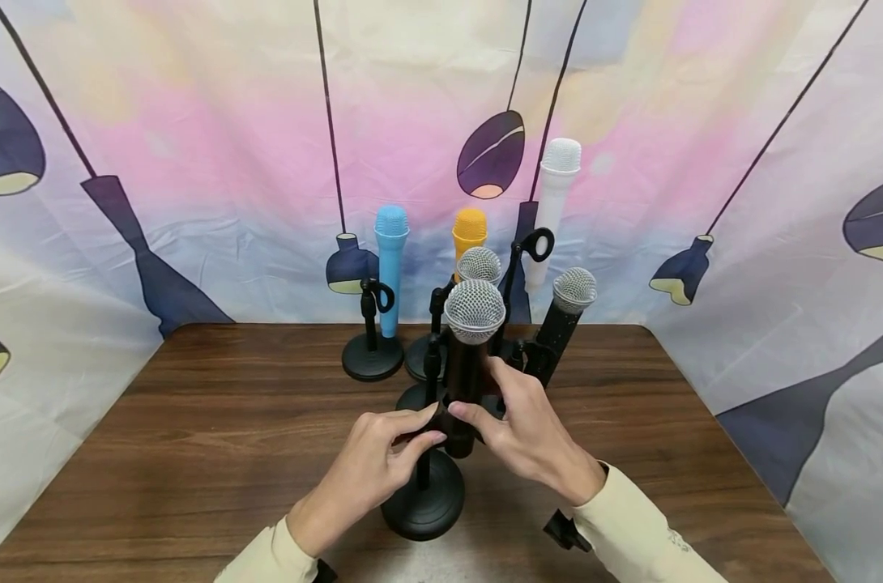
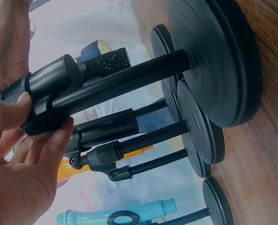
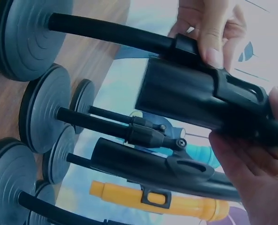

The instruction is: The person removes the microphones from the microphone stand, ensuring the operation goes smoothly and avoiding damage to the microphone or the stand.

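Note:
Nearest me is a black microphone (image 1: 466,364) with a silver mesh head, upright beside the pole of a black microphone stand (image 1: 423,510). My right hand (image 1: 532,429) grips its body, thumb in front and fingers behind. With thumb and fingers, my left hand (image 1: 376,453) pinches the stand's upper joint and clip. In the right wrist view, the clip (image 3: 239,89) lies around the microphone's barrel (image 3: 176,91), and the left thumb presses close beside it. The left wrist view shows the stand's pole (image 2: 124,79) running from the held joint to its round base (image 2: 218,61).
Behind stand more microphones on stands: blue (image 1: 390,267), orange (image 1: 470,229), white (image 1: 552,202) and a speckled black one (image 1: 558,332) leaning right. Another silver-headed microphone (image 1: 479,265) is partly hidden. A patterned cloth (image 1: 252,162) hangs behind the wooden table (image 1: 230,429).

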The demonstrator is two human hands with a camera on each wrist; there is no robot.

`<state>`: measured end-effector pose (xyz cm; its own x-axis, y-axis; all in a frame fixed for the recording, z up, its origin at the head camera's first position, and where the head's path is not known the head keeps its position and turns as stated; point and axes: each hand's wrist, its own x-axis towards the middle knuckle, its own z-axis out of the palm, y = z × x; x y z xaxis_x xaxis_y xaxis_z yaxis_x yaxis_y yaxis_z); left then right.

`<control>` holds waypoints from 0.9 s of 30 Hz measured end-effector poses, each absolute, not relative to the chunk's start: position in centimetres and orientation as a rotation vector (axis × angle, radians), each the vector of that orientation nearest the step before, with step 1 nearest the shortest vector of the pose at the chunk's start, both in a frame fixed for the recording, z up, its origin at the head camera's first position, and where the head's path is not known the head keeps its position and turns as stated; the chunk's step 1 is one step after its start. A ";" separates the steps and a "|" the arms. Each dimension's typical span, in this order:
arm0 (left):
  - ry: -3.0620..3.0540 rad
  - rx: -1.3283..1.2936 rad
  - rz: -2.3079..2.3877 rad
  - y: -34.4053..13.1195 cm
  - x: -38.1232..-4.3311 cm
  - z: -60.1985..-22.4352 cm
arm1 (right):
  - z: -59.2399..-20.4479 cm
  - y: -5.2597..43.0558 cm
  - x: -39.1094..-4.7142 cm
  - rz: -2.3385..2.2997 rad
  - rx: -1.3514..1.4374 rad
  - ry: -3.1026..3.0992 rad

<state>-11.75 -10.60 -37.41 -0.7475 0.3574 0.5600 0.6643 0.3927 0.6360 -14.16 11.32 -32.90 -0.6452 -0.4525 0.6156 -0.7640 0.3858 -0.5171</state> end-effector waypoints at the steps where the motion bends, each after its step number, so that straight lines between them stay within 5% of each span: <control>1: -2.320 -0.893 -1.286 -10.6 -11.8 -37.4 | -32.9 11.4 -14.2 1.185 1.059 -2.287; 27: -2.326 -0.899 -1.293 -10.5 -11.8 -37.5 | -32.8 11.9 -14.3 1.257 1.074 -2.308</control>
<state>-11.82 -10.46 -37.51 -0.7461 0.3649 0.5569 0.6656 0.3887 0.6371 -14.27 11.87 -32.84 -0.6750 -0.4690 0.5695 -0.7329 0.3376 -0.5907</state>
